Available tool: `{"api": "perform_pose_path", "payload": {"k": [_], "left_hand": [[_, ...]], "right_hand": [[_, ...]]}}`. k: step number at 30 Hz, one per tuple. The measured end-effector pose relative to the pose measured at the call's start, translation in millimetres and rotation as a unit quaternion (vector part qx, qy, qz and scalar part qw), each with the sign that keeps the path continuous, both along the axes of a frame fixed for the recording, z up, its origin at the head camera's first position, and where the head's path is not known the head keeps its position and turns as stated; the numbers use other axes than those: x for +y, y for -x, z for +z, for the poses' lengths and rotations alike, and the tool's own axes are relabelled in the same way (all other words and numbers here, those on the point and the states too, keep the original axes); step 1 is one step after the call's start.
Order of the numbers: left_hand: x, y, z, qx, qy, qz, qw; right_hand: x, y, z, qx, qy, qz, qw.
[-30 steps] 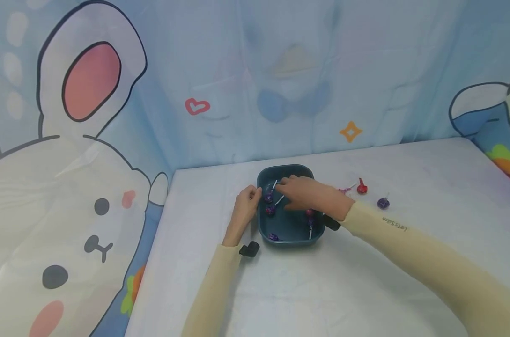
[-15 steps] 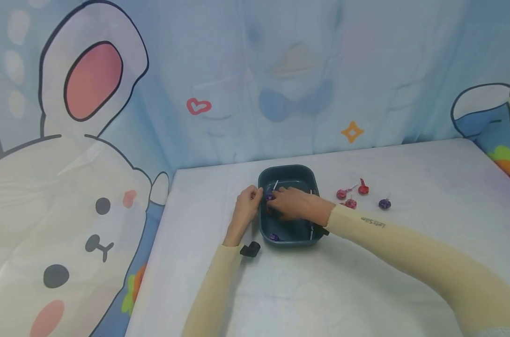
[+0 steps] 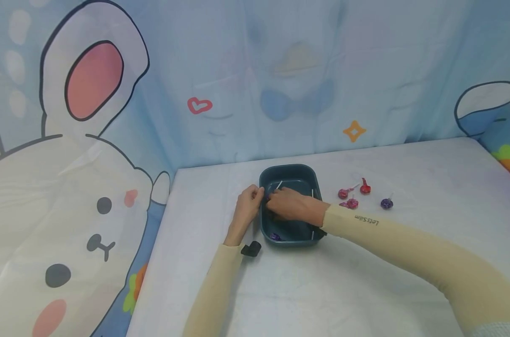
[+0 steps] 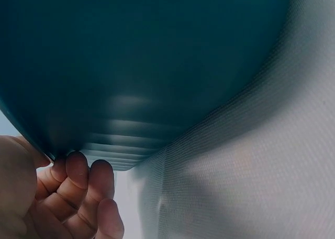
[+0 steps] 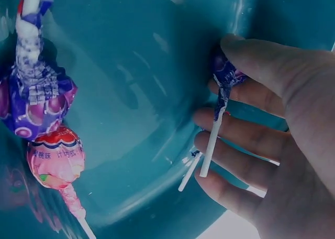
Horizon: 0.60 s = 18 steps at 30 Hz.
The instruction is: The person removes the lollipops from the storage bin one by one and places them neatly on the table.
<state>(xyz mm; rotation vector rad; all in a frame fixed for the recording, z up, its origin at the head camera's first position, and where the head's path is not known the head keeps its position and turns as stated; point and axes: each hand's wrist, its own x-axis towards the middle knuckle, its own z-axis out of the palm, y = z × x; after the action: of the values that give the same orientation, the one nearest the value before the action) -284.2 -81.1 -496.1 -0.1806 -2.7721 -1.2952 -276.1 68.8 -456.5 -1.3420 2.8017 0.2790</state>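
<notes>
A dark teal plastic bin (image 3: 294, 244) sits on the white-covered table. My left hand (image 3: 247, 206) pinches its left rim between thumb and fingers, as the left wrist view also shows of the bin's outer wall (image 4: 146, 50). Inside the bin, my right hand (image 3: 294, 206) holds a purple-wrapped lollipop (image 5: 225, 71), its thumb and index finger on the candy and the white stick pointing down across the other fingers. Behind those fingers another lollipop stick (image 5: 188, 172) shows. Along the opposite side lie a purple lollipop (image 5: 36, 105) and a pink one (image 5: 56, 158).
Another purple lollipop (image 3: 275, 237) lies in the bin's near left corner. Right of the bin, on the table, are a red lollipop (image 3: 365, 188), pink lollipops (image 3: 343, 193) and a purple lollipop (image 3: 387, 203). A printed blue curtain (image 3: 238, 131) hangs behind the table.
My right hand has lowered into the bin and moved left and nearer, and now grips a purple lollipop. Lollipops right of the bin have come into view. The left hand stays on the rim.
</notes>
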Motion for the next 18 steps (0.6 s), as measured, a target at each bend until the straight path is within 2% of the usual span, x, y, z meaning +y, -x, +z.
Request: {"api": "perform_pose_path", "payload": {"k": [12,18], "left_hand": [[0.2,-0.7,-0.1,0.004,-0.002,-0.001,1.0],[-0.1,-0.2,-1.1,-0.005,-0.006,-0.003,1.0]], "right_hand": [[2.6,-0.2,4.4,-0.024,-0.004,-0.009,0.9997],[7.2,-2.4,15.9,-0.048,0.019,-0.023,0.9984]]}}
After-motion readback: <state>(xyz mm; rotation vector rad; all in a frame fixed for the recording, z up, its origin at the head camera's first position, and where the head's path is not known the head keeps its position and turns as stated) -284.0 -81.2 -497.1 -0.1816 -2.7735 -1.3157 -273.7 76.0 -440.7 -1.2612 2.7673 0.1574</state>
